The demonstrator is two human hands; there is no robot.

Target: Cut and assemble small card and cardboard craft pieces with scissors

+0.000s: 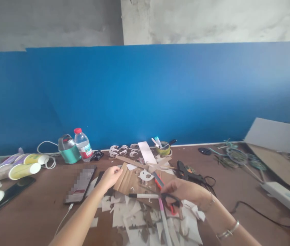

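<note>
My left hand (111, 176) is closed, fingertips pinching the left edge of a corrugated cardboard piece (124, 181). Over the right side of that piece, my right hand (183, 189) is curled around scissors with a black and red handle (172, 200). Their grey blades (157, 178) point up and left, toward a white bird-shaped paper cutout (145, 175) with a round hole. Below the cardboard, near my right fingers, lies a white marker (143, 196) with a black tip. Crossed cardboard strips (148, 166) rest at the cardboard's far side. Blur hides some finger detail.
Paper scraps (127, 215) cover the near table. Several bird cutouts (124, 150) lie behind, beside a tape roll (163, 149) holding pens. A glue gun (189, 172) is on the right. Left are a phone (81, 186), a water bottle (84, 145) and paper cups (24, 171).
</note>
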